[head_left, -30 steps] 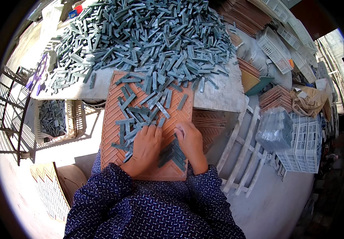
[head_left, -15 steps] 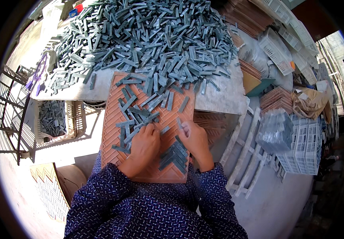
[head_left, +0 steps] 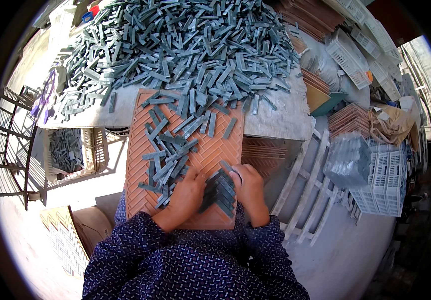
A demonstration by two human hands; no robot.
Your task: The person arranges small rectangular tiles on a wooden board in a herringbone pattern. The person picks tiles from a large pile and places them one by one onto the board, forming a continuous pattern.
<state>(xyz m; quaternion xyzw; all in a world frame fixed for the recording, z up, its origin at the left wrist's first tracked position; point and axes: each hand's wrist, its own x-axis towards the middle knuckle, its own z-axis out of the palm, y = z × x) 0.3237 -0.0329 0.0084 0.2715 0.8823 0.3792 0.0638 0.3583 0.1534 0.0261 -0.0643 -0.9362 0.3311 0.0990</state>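
A terracotta-coloured tray (head_left: 210, 145) with herringbone grooves lies in front of me, tilted from the table edge toward my lap. At its lower right, dark grey-green stone strips (head_left: 225, 197) sit in the grooves in a herringbone pattern. My right hand (head_left: 251, 189) pinches a stone strip (head_left: 226, 165) between thumb and finger, just above the set ones. My left hand (head_left: 186, 194) is closed, its curled fingers at the left edge of the set strips; its fingertips are hidden. Beside it, loose strips (head_left: 168, 162) lie jumbled on the tray.
A large heap of stone strips (head_left: 175, 45) covers the table (head_left: 280, 117) beyond the tray. At the left a crate (head_left: 94, 150) holds more strips. To the right are a slatted pallet (head_left: 303, 190), white crates (head_left: 380, 170) and stacked terracotta trays (head_left: 348, 120).
My left hand has moved right and down to the set strips. My right hand has come slightly down, keeping its strip. The loose strip near my left fingertips no longer shows there.
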